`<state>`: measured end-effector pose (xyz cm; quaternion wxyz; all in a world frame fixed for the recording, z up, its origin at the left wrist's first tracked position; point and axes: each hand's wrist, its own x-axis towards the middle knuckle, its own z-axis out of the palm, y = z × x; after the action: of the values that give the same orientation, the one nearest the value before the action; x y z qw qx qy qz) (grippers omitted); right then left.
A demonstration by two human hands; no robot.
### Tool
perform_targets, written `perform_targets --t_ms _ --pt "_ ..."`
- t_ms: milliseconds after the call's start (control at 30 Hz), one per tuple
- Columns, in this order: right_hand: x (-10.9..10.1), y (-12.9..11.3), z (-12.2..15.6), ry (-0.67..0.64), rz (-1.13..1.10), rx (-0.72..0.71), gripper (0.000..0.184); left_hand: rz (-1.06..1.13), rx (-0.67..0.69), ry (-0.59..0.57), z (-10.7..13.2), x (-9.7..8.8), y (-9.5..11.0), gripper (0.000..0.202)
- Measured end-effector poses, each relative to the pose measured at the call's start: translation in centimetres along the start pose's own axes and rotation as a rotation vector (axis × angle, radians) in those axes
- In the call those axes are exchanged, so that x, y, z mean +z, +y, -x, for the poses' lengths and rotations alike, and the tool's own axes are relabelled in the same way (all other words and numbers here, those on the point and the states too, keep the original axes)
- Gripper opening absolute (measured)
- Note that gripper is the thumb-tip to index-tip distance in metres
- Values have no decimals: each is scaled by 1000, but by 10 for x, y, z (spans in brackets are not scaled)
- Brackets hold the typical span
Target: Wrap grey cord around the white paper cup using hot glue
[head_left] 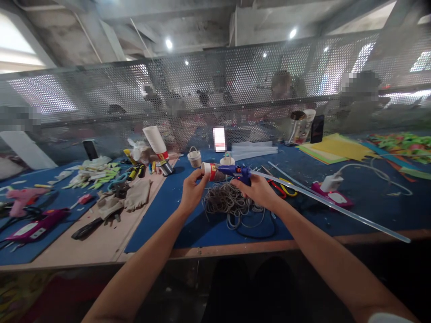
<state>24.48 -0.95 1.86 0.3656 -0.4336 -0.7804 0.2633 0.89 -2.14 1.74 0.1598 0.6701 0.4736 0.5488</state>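
My left hand [193,190] is closed around a paper cup [207,170] with a red band, tipped on its side. In my right hand [260,192] is a blue hot glue gun [232,170], its nozzle close against the cup; whether they touch I cannot tell. A long clear glue stick [340,208] sticks out of the gun's back and reaches far to the right. Below both hands lies a loose tangle of grey-brown cord [220,202]. Scissors with red and yellow handles [287,187] rest just beyond my right wrist.
A small cup with a handle [194,159] and a lit phone [219,139] stand at the back. Stacked paper cups [155,140], gloves [137,195] and a pink glue gun [25,199] are leftward. Rightward lie a purple power strip [332,197] and yellow sheets [343,146].
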Motion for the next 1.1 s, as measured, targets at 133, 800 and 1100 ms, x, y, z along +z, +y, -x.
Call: perform_targets --t_ms 133,800,1100 --pt "-2 -3 0 -1 -14 7 42 -36 33 16 0 0 0 28" --pt "-7 -12 1 4 -133 -6 47 -296 249 36 -1 0 -6 28" --pt "-6 -9 0 12 -127 -3 52 -363 302 48 0 0 -8 27"
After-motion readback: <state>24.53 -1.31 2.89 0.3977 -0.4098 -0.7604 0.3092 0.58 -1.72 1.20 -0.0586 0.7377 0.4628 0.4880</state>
